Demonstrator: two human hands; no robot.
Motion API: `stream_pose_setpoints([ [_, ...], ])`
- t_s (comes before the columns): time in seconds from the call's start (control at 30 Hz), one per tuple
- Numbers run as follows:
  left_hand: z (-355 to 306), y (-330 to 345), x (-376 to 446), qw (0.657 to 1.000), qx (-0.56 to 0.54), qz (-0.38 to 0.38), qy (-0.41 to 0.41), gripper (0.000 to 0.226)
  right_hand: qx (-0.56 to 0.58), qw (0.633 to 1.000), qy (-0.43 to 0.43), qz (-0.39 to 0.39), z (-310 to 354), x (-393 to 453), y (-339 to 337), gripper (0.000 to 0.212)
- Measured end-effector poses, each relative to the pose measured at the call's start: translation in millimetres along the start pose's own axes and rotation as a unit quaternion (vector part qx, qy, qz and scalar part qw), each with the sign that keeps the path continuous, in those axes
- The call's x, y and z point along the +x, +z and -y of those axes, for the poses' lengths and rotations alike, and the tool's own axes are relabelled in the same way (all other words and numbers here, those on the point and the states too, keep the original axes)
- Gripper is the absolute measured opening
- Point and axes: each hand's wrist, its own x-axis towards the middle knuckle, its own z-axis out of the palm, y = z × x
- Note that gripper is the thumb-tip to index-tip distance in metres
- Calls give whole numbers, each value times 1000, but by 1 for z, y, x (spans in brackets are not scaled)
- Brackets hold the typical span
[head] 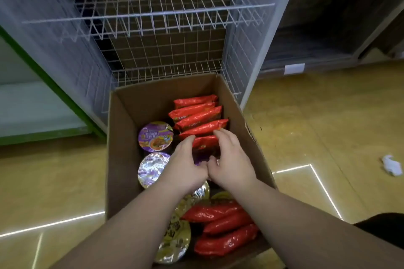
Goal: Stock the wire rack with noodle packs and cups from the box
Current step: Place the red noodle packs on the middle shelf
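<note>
An open cardboard box (122, 148) stands on the floor in front of a white wire rack (153, 10). Inside, a row of red noodle packs (196, 116) stands on edge at the far right. Purple-lidded cups (155, 136) line the left side, gold-lidded cups (177, 238) and more red packs (225, 225) fill the near end. My left hand (185, 164) and my right hand (231, 159) reach into the box side by side. Their fingers curl over the nearest red pack (204, 141) of the far row, one at each end.
The rack's upper wire shelf is bare, and a lower wire basket (166, 72) sits just behind the box. A green-edged shelf unit (32, 102) stands at the left. A crumpled white scrap (392, 165) lies on the yellow floor at the right.
</note>
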Motion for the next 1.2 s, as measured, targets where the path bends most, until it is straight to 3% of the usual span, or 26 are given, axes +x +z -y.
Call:
stream_pose_setpoints([
  [0.13,16,7,11,996,-11,82,-39,105,-32,998,28,53,-15,3,5,75],
  [0.33,24,13,-2,950,144,258,-102,129,-102,976,62,181,-38,2,28,76],
  [0.47,29,24,-4,934,172,297,-98,134,-137,962,61,230,-40,-2,43,79],
  [0.6,33,34,-7,923,223,308,-53,136,-159,951,60,259,-39,-9,53,66],
  [0.67,35,37,-9,922,237,304,-32,129,-167,947,54,269,-40,-10,55,59],
  [0.8,40,42,-9,918,263,295,17,89,-193,932,40,304,-34,-7,52,35],
  [0.93,45,44,-7,917,276,285,37,44,-201,909,57,361,-25,-3,48,36],
  [1.1,48,40,-4,935,242,256,35,37,-195,900,57,386,-14,4,37,44],
  [1.2,45,34,-2,948,224,224,40,40,-146,911,59,382,-12,11,29,37],
])
